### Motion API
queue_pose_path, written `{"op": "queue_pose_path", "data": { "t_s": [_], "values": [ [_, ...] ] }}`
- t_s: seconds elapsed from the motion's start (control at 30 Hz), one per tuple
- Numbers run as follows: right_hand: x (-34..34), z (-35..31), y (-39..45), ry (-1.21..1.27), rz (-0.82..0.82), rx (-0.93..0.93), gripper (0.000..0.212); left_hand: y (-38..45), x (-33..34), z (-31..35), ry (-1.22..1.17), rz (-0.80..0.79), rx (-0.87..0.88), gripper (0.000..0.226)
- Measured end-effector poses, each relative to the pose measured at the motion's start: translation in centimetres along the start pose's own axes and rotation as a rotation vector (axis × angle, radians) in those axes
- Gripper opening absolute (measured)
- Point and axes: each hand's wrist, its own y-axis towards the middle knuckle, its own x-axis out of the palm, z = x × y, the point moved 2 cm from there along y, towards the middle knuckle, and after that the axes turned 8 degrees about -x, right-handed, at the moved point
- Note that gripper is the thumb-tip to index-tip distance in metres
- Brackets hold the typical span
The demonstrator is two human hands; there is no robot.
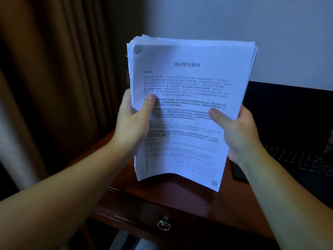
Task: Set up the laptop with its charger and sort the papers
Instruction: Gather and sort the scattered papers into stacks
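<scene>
Both hands hold one thick stack of papers [187, 109] upright above the desk [180, 197], its printed face toward me. My left hand [132, 126] grips the stack's left edge, thumb pressed across the front sheet and fingers hidden behind; my right hand [237, 134] clamps the right edge the same way. I judge I hold it on both sides because the sheets are loose and uneven: their top edges fan out of line and the bottom of the front sheet curls away, so a one-sided grip would let them slip. Held upright like this, the stack could be squared against the desk below it.

Right of the stack and lower, the laptop [295, 141] sits open on the desk, its screen dark. I see no charger.

Below the stack, the desk's drawer [144, 212] is closed, a ring pull [163, 225] on its front; what it holds I cannot tell.
</scene>
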Motion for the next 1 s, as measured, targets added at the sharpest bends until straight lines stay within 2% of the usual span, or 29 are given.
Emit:
{"op": "queue_pose_path", "data": {
  "t_s": [0.1,0.2,0.3,0.4,0.5,0.6,0.67,0.73,0.83,1.0],
  "values": [
    [-0.4,0.4,-0.5,-0.002,-0.032,-0.014,0.029,-0.3,-0.3,-0.8,0.046,-0.002,-0.006,0.040],
    [-1.3,1.7,-1.5,0.034,0.026,-0.002,0.037,-0.8,-1.3,-1.9,0.102,-0.058,-0.048,0.053],
    [-1.4,2.1,-1.5,0.096,0.036,-0.019,0.045,-0.3,-1.4,-2.1,0.100,-0.058,-0.007,0.049],
    [-0.9,2.5,-1.5,0.046,0.043,-0.007,0.036,-0.5,-0.4,-3.0,0.045,-0.056,-0.037,0.050],
    [-0.9,2.5,-1.6,0.045,0.019,0.002,0.036,-0.4,-0.8,-3.1,0.022,-0.084,-0.051,0.051],
    [-1.1,1.9,-1.7,0.099,-0.013,0.016,0.044,-0.2,-1.5,-2.8,0.026,-0.133,-0.043,0.057],
    [-0.7,1.8,-1.6,0.090,-0.017,0.011,0.035,-0.6,-1.1,-3.0,0.023,-0.122,-0.036,0.057],
    [-0.1,1.8,-1.7,0.041,0.017,-0.001,0.025,-1.0,-0.5,-3.1,0.013,-0.069,-0.042,0.045],
    [0.3,1.0,-1.1,-0.011,0.037,-0.026,0.025,-0.6,0.3,-2.0,0.006,-0.044,-0.065,0.030],
    [-0.1,0.6,-0.8,0.021,0.019,-0.089,0.031,-0.2,0.1,-1.7,0.048,-0.013,-0.025,0.044]
  ]
}}
